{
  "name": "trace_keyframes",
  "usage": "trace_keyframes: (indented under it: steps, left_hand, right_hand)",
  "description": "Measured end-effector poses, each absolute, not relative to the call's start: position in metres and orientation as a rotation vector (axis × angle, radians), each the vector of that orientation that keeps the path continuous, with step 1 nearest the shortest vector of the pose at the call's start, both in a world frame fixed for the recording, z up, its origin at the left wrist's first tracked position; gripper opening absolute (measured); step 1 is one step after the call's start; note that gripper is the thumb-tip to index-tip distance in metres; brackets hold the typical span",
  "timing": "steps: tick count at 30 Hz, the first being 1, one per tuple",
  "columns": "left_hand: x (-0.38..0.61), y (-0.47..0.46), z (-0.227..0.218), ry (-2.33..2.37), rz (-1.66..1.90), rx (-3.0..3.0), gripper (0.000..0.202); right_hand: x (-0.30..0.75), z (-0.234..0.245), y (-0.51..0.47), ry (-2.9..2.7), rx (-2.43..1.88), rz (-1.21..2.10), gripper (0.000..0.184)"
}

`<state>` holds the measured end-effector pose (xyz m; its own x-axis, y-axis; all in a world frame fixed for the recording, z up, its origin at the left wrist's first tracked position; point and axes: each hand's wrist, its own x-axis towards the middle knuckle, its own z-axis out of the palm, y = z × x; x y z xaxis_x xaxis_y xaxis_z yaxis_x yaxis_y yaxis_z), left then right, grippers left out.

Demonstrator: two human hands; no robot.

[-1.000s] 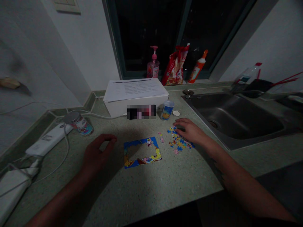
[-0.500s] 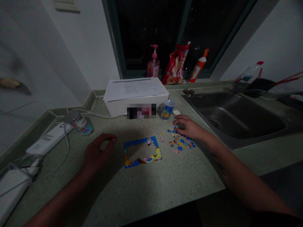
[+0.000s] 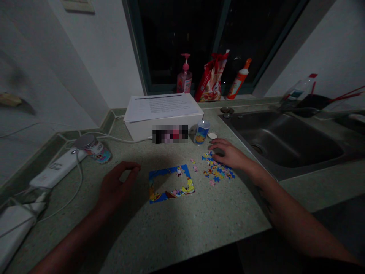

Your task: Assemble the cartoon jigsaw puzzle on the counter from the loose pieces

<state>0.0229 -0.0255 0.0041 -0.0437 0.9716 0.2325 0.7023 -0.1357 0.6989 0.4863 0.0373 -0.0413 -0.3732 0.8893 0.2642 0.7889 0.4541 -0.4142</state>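
Observation:
A small jigsaw frame (image 3: 170, 183), blue with cartoon figures and an unfilled middle, lies on the speckled green counter (image 3: 199, 224). To its right sits a heap of loose puzzle pieces (image 3: 216, 171). My right hand (image 3: 228, 154) rests over the far side of that heap, fingers spread and lying on the pieces. My left hand (image 3: 115, 186) hovers left of the frame, fingers curled loosely with a gap between thumb and fingers, holding nothing.
A white box with a printed sheet (image 3: 162, 114) stands behind the puzzle, a small printed cup (image 3: 202, 132) and round lid (image 3: 212, 135) beside it. A tin (image 3: 95, 147), cables and a power strip (image 3: 54, 171) lie left. The steel sink (image 3: 285, 140) is right; bottles line the window sill.
My right hand has slid slightly away from me across the loose pieces. My left hand has barely moved.

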Motion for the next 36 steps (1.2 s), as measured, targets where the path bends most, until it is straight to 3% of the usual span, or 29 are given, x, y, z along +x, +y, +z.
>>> trace_keyframes:
  steps: [24,36]
  left_hand:
    - [0.025,-0.027,0.007,1.755,1.008,1.838,0.031]
    - [0.025,-0.026,0.007,1.763,0.994,1.866,0.029]
  right_hand:
    - [0.474,-0.038,0.032,-2.252,-1.49,0.239,0.018]
    - [0.478,-0.039,0.035,-2.277,-1.439,0.212,0.032]
